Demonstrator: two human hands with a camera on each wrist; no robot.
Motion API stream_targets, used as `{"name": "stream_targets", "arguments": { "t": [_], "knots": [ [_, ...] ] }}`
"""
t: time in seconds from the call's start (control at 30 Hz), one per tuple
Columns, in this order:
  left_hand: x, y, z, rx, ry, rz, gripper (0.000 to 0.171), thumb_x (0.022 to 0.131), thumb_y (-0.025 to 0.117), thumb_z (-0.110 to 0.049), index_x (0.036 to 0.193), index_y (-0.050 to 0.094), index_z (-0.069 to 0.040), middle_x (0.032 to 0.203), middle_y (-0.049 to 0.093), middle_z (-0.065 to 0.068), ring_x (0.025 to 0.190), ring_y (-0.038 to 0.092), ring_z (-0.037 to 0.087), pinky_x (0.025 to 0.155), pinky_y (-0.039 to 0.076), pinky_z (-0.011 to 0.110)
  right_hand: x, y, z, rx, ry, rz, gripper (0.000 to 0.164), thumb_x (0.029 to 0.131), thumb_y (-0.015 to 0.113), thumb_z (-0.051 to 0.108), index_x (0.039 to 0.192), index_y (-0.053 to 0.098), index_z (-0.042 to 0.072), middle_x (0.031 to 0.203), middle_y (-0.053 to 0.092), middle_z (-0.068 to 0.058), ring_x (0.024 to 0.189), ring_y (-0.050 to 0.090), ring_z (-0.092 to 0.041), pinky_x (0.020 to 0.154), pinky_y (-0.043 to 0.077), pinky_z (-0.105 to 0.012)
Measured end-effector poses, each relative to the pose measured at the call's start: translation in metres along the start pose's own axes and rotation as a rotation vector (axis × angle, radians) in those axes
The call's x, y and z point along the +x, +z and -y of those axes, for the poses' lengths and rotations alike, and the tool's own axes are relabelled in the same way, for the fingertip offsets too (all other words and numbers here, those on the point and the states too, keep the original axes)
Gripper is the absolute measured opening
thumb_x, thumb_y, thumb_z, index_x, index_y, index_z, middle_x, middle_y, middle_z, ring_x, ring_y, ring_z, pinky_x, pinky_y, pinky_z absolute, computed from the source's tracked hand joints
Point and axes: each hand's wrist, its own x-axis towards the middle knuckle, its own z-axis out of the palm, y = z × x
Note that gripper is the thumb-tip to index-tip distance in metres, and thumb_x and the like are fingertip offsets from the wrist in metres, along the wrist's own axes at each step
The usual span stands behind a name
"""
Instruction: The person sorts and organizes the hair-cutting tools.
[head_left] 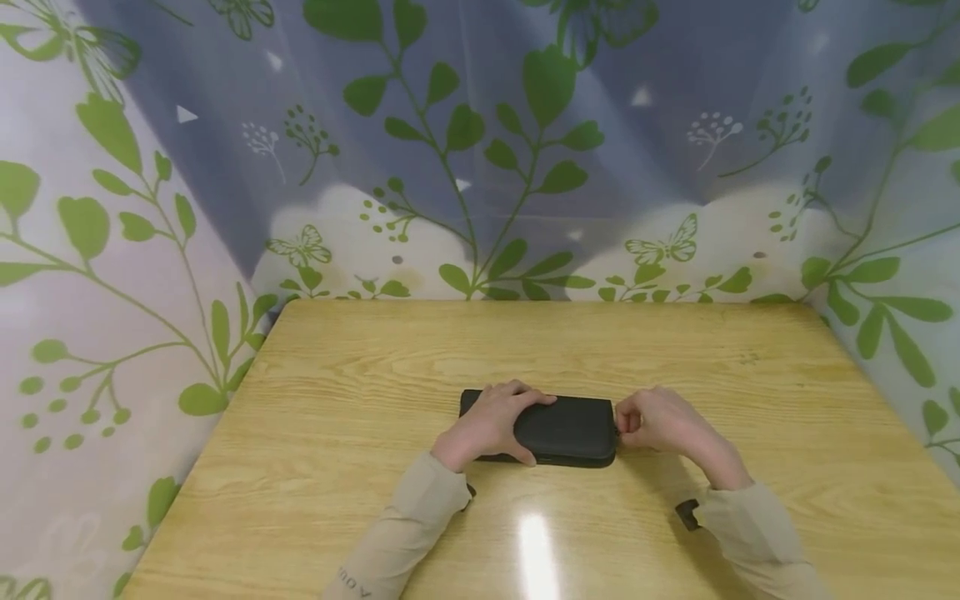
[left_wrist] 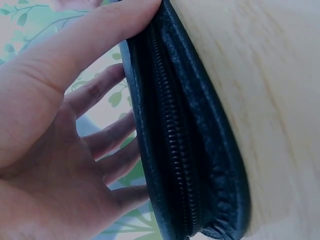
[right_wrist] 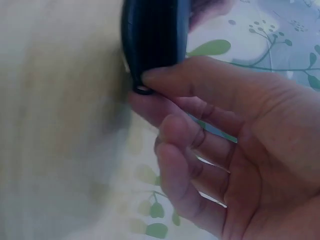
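A black zip-around wallet (head_left: 573, 433) lies on the wooden table, its long side facing the person. Spanning its left half, my left hand (head_left: 491, 423) grips it, thumb at the near edge and fingers over the top toward the far edge. The left wrist view shows the closed teeth of the zipper (left_wrist: 175, 140) running along the wallet's side. At the wallet's right end, my right hand (head_left: 663, 421) pinches the zipper pull between thumb and index finger. Part of the dark, ring-ended zipper pull (right_wrist: 144, 91) shows in the right wrist view; the other fingers curl loosely below.
The wood-grain table (head_left: 360, 358) spreads around the wallet on all sides. Behind it and at both sides hangs a curtain (head_left: 480, 217) with green leaf and butterfly prints. A bright light reflection lies on the near part of the tabletop.
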Motion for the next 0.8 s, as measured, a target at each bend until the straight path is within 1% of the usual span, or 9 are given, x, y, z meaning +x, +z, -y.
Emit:
{"name": "stream_targets", "arguments": {
  "t": [0.17,0.27,0.37,0.43,0.57,0.8],
  "knots": [
    [0.001,0.000,-0.002,-0.006,-0.003,-0.001,0.086,0.061,0.084,-0.034,0.137,0.045,-0.027,0.135,0.045,0.004,0.127,0.036,0.025,0.109,0.021,0.059,-0.007,0.009,-0.001,0.022,0.024,-0.042,0.019,0.074,0.069,0.012,0.068,0.053,0.021,0.059,0.052,0.008,0.053,0.042,-0.009,0.051,0.037,-0.029],
    [0.000,0.000,-0.002,-0.011,-0.011,-0.001,0.086,0.061,0.085,-0.033,0.137,0.045,-0.027,0.135,0.045,0.004,0.127,0.035,0.026,0.109,0.020,0.059,-0.009,0.014,0.001,0.035,0.050,-0.087,0.018,0.074,0.068,0.013,0.068,0.053,0.020,0.058,0.051,0.008,0.052,0.042,-0.009,0.051,0.036,-0.028],
    [0.001,0.000,-0.002,-0.002,-0.009,0.001,0.086,0.061,0.084,-0.033,0.137,0.045,-0.027,0.135,0.045,0.005,0.127,0.035,0.026,0.109,0.020,0.060,-0.011,0.016,0.005,0.037,0.082,-0.119,0.018,0.072,0.069,0.013,0.067,0.053,0.020,0.056,0.050,0.008,0.052,0.041,-0.009,0.050,0.034,-0.028],
    [0.001,0.001,-0.002,0.005,-0.002,0.001,0.086,0.061,0.084,-0.034,0.137,0.045,-0.027,0.135,0.045,0.005,0.127,0.036,0.026,0.109,0.021,0.060,-0.011,0.017,0.008,0.036,0.096,-0.130,0.019,0.071,0.070,0.013,0.066,0.053,0.020,0.054,0.048,0.008,0.051,0.040,-0.010,0.049,0.033,-0.028],
    [0.001,0.002,-0.001,0.004,0.002,-0.003,0.086,0.060,0.084,-0.035,0.137,0.045,-0.027,0.135,0.045,0.004,0.127,0.036,0.026,0.109,0.021,0.060,-0.013,0.017,0.012,0.038,0.094,-0.143,0.019,0.069,0.071,0.013,0.065,0.053,0.018,0.052,0.047,0.008,0.049,0.039,-0.009,0.048,0.032,-0.027],
    [0.001,0.002,0.001,0.010,0.005,-0.010,0.086,0.060,0.085,-0.035,0.137,0.045,-0.027,0.134,0.046,0.004,0.126,0.037,0.026,0.108,0.022,0.060,-0.011,0.021,0.010,0.033,0.105,-0.150,0.021,0.068,0.071,0.013,0.063,0.052,0.020,0.051,0.046,0.008,0.047,0.040,-0.009,0.048,0.033,-0.027]
  ]
}}
